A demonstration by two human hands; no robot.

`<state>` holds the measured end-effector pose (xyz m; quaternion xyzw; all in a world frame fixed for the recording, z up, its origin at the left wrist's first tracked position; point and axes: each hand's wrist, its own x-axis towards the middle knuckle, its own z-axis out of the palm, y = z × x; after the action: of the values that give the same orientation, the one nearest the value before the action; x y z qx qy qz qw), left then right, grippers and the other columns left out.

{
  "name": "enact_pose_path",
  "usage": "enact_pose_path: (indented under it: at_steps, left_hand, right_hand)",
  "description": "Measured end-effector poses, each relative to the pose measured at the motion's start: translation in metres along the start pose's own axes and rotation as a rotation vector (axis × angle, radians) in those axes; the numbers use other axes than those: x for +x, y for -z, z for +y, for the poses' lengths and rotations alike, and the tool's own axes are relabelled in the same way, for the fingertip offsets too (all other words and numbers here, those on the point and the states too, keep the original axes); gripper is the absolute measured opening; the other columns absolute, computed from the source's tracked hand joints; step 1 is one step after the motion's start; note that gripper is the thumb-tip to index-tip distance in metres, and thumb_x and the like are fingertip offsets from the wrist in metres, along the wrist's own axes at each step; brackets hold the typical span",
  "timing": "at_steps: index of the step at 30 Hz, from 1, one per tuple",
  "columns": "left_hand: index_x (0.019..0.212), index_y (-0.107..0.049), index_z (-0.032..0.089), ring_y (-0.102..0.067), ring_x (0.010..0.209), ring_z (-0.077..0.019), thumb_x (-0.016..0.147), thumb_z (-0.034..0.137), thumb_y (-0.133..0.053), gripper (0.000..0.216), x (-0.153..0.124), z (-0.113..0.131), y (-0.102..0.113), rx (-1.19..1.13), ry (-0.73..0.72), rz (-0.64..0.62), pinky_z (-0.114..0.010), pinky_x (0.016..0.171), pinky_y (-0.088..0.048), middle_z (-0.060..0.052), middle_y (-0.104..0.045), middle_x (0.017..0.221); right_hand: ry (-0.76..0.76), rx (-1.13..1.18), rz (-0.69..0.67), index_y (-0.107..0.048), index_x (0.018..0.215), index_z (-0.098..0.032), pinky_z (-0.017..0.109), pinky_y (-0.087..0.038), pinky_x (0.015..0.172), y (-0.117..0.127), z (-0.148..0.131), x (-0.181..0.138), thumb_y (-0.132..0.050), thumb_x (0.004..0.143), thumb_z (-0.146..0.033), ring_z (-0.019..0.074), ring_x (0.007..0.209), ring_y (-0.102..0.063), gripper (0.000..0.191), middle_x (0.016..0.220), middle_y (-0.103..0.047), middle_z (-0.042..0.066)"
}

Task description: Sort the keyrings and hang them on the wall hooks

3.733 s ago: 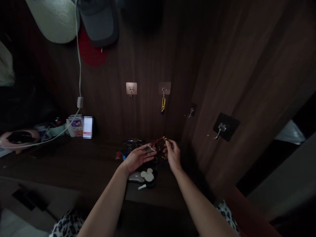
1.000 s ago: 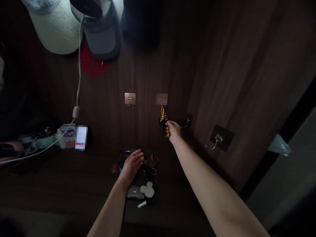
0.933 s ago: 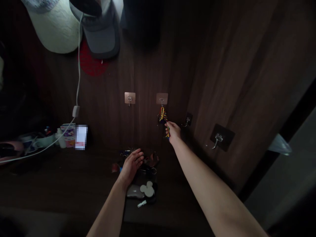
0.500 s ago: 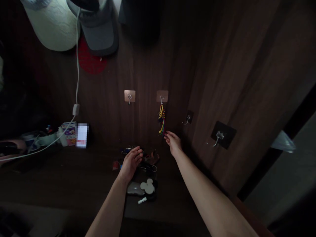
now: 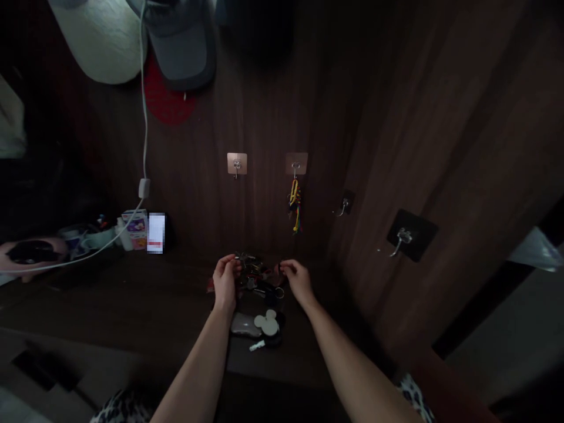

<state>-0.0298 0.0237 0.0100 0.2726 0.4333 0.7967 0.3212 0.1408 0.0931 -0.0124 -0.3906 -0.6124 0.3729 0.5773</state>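
Note:
My left hand [image 5: 224, 283] is at the left side of a dark pile of keys and key rings [image 5: 258, 282] on the wooden shelf. Its thumb and fingers are closed at the pile's edge, by some metal keys [image 5: 243, 257]. At the right side of the pile, my right hand [image 5: 298, 281] pinches a reddish-brown, leather-looking piece [image 5: 277, 270]. Nearer to me lie a white mouse-head-shaped piece [image 5: 267, 324], a greyish, shiny pouch-like thing [image 5: 244, 324] and a small white stick-like piece [image 5: 257, 345]. A braided multicoloured cord [image 5: 295, 202] hangs on a wall hook [image 5: 296, 164].
Another hook [image 5: 237, 164] is on the back wall, with a small dark hook [image 5: 345, 204] and a larger one [image 5: 402, 236] on the right wall. Caps [image 5: 178, 53] hang above. At left stand a lit phone [image 5: 155, 233], boxes [image 5: 135, 229] and a white cable [image 5: 144, 117].
My right hand has left the hanging cord and come down to the pile's right side. My left hand has closed at the keys. The view has shifted slightly.

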Motion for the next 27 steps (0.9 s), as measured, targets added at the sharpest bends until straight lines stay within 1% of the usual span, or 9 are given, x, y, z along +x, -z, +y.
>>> enact_pose_path:
  at_steps: [3, 5, 7, 9, 11, 13, 18, 23, 27]
  left_hand:
    - [0.086, -0.060, 0.016, -0.059, 0.064, -0.0119, 0.069, 0.025, -0.054, 0.020, 0.000, -0.003, 0.001, 0.232, -0.088, -0.036, -0.023, 0.062, -0.045, -0.001, -0.064, 0.074]
    - [0.087, -0.060, 0.018, -0.061, 0.073, -0.0149, 0.070, 0.020, -0.052, 0.020, 0.001, -0.005, 0.001, 0.403, -0.144, -0.063, -0.026, 0.069, -0.046, -0.002, -0.066, 0.079]
    - [0.088, -0.062, 0.019, -0.062, 0.082, -0.0171, 0.070, 0.015, -0.049, 0.022, 0.003, -0.008, 0.002, 0.561, -0.183, -0.121, -0.029, 0.077, -0.045, -0.003, -0.067, 0.084]
    - [0.088, -0.064, 0.020, -0.061, 0.088, -0.0178, 0.071, 0.012, -0.047, 0.025, 0.004, -0.010, 0.003, 0.683, -0.210, -0.196, -0.031, 0.082, -0.044, -0.003, -0.068, 0.088]
    - [0.090, -0.064, 0.021, -0.061, 0.090, -0.0176, 0.071, 0.009, -0.046, 0.028, 0.004, -0.012, 0.004, 0.757, -0.219, -0.264, -0.031, 0.084, -0.044, -0.003, -0.068, 0.091]
    - [0.092, -0.063, 0.020, -0.061, 0.091, -0.0168, 0.070, 0.006, -0.046, 0.031, 0.004, -0.013, 0.004, 0.794, -0.224, -0.310, -0.030, 0.085, -0.044, -0.003, -0.068, 0.093]
    - [0.097, -0.059, 0.019, -0.062, 0.089, -0.0168, 0.067, 0.004, -0.051, 0.035, 0.002, -0.016, 0.004, 0.909, -0.222, -0.363, -0.029, 0.082, -0.045, -0.004, -0.068, 0.090]
    - [0.095, -0.058, 0.020, -0.063, 0.082, -0.0161, 0.069, 0.006, -0.052, 0.031, 0.002, -0.015, 0.005, 0.963, -0.238, -0.362, -0.028, 0.077, -0.044, -0.002, -0.068, 0.081]
    - [0.092, -0.058, 0.020, -0.062, 0.077, -0.0152, 0.073, 0.012, -0.052, 0.022, 0.001, -0.012, 0.004, 0.904, -0.248, -0.313, -0.027, 0.074, -0.045, -0.001, -0.067, 0.077]
  right_hand:
    - [0.077, -0.196, -0.098, -0.063, 0.076, -0.021, 0.030, -0.045, 0.070, 0.000, -0.003, -0.007, -0.044, 0.075, -0.022, 0.0172, 0.073, -0.061, 0.018, 0.076, -0.067, 0.002]
    - [0.144, -0.331, -0.137, -0.064, 0.080, -0.022, 0.032, -0.044, 0.074, -0.001, -0.007, -0.010, -0.043, 0.077, -0.021, 0.0180, 0.080, -0.060, 0.021, 0.081, -0.067, 0.002]
    - [0.226, -0.458, -0.205, -0.065, 0.085, -0.023, 0.033, -0.042, 0.080, -0.002, -0.011, -0.013, -0.044, 0.079, -0.020, 0.0188, 0.089, -0.058, 0.022, 0.088, -0.068, 0.002]
    - [0.282, -0.569, -0.275, -0.064, 0.093, -0.026, 0.035, -0.038, 0.087, -0.005, -0.014, -0.016, -0.046, 0.080, -0.021, 0.0199, 0.100, -0.053, 0.023, 0.100, -0.066, 0.001]
    - [0.288, -0.657, -0.304, -0.061, 0.104, -0.028, 0.038, -0.035, 0.090, -0.008, -0.014, -0.019, -0.049, 0.080, -0.022, 0.0213, 0.109, -0.049, 0.028, 0.112, -0.062, 0.001]
    - [0.269, -0.717, -0.313, -0.058, 0.111, -0.028, 0.039, -0.033, 0.092, -0.010, -0.014, -0.021, -0.048, 0.082, -0.023, 0.0224, 0.114, -0.045, 0.031, 0.117, -0.059, 0.002]
    - [0.237, -0.766, -0.382, -0.065, 0.097, -0.028, 0.037, -0.036, 0.087, -0.009, -0.013, -0.020, -0.045, 0.084, -0.023, 0.0217, 0.103, -0.052, 0.024, 0.105, -0.065, 0.002]
    - [0.222, -0.684, -0.317, -0.068, 0.082, -0.025, 0.034, -0.039, 0.084, -0.008, -0.008, -0.016, -0.051, 0.078, -0.016, 0.0205, 0.095, -0.056, 0.020, 0.094, -0.067, 0.003]
    - [0.161, -0.524, -0.234, -0.067, 0.071, -0.021, 0.030, -0.043, 0.077, -0.007, -0.003, -0.013, -0.055, 0.071, -0.014, 0.0190, 0.083, -0.061, 0.014, 0.083, -0.068, 0.004]
